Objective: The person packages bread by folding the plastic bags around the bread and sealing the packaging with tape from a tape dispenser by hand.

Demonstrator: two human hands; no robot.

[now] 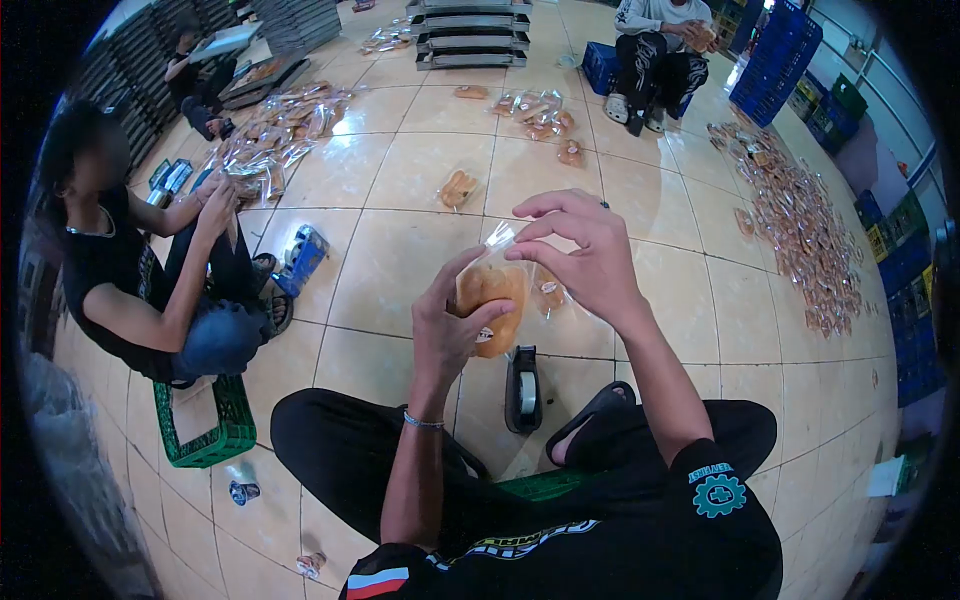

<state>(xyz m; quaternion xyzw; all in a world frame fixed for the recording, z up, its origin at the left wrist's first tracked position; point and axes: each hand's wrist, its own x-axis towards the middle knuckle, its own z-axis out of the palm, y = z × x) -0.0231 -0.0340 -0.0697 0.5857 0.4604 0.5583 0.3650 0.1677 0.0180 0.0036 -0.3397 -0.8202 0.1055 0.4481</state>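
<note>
Currently, bagged bread [492, 308] in left hand [447, 325], right hand [580, 252] alongside.

Golden bread [493, 288] sits in a raised clear bag [499, 238].

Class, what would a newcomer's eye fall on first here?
First, the bagged bread in the person's left hand, mid-picture, with the right hand at the bag's top. Next, the great spread of packed bread across the tiles at right, and a smaller heap at upper left.
</note>
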